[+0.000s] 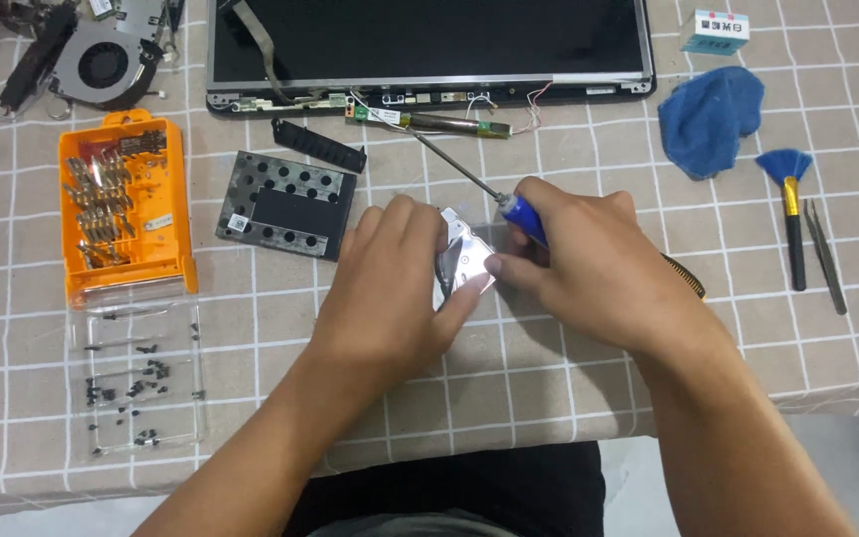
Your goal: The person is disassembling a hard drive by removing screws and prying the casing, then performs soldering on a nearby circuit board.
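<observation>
— What are the hands doing?
— The left hand (395,283) is gripping a small shiny silver metal drive bracket (464,264) at the middle of the checked-cloth desk (549,368).
— And the other?
— The right hand (574,259) is closing around a blue-handled screwdriver (521,214), its thumb touching the bracket.

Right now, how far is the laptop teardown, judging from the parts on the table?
Much looks done: the screen panel lies detached, a fan and black cover plate are out, and loose screws sit in the clear lid. In hand: the left hand steadies a small silver metal part while the right hand holds a blue-handled screwdriver. What remains cannot be told.
</observation>
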